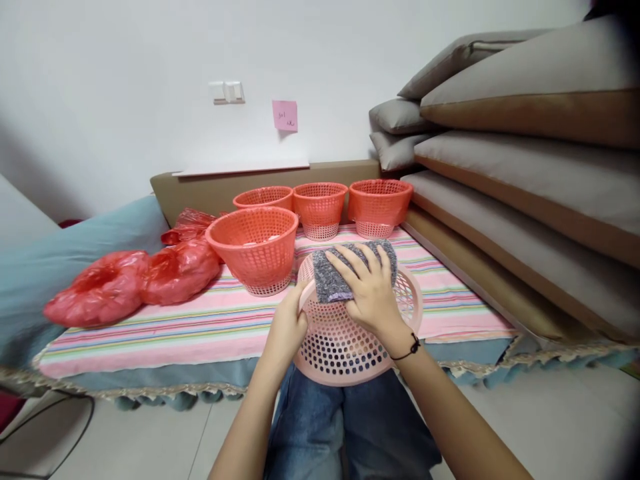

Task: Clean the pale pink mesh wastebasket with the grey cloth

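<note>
Head view: we hold the pink basket point(345, 340) tilted above our knees, between both hands. Our left hand point(290, 321) is closed on its rim, presumably to steady it against the push of the other. Our right hand point(369, 290) is spread wide over the grey cloth point(330, 283), pressing it to the basket; the splay seems meant to cover more cloth. Beyond the left hand we note an upright red basket point(255, 257), likely within reach; farther left, red plastic bags point(115, 287) slump on the striped cover point(200, 330).
</note>
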A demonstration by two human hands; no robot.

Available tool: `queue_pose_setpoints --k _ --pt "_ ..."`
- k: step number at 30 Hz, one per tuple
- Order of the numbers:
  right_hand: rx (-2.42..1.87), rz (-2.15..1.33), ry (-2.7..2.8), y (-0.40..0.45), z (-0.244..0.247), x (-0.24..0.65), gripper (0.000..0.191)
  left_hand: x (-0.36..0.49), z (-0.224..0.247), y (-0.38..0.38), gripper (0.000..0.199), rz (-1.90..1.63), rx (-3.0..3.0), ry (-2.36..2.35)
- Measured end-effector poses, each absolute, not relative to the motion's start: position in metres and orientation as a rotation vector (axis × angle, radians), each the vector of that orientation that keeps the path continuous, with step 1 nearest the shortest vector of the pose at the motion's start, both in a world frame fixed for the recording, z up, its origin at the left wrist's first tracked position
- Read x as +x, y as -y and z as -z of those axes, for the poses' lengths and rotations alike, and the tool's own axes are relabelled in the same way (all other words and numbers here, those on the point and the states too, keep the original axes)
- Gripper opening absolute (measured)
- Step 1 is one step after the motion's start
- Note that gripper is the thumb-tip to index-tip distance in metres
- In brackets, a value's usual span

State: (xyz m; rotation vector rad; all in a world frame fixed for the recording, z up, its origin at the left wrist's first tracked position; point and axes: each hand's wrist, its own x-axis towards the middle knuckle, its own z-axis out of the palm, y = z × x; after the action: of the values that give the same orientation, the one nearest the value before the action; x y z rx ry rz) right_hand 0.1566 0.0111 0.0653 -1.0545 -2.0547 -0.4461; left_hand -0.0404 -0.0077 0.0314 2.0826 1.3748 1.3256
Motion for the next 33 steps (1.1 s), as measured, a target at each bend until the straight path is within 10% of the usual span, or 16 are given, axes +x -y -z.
queue_pose_setpoints --k 13,27,33 --pt "-1.304 0.433 1.639 -0.025 -0.048 0.193 0.073 0.005 0.073 0.038 0.066 -1.622 1.461 -1.452" --pt "-1.267 -0.477 0.857 0.011 0.054 0.195 0.059 -0.070 -0.006 0.021 0.045 -1.455 2.080 -1.671" --pt "-1.208 -0.085 1.232 -0.007 -0.002 0.185 0.055 -0.064 -0.027 0.013 0.044 -1.203 2.239 -1.556"
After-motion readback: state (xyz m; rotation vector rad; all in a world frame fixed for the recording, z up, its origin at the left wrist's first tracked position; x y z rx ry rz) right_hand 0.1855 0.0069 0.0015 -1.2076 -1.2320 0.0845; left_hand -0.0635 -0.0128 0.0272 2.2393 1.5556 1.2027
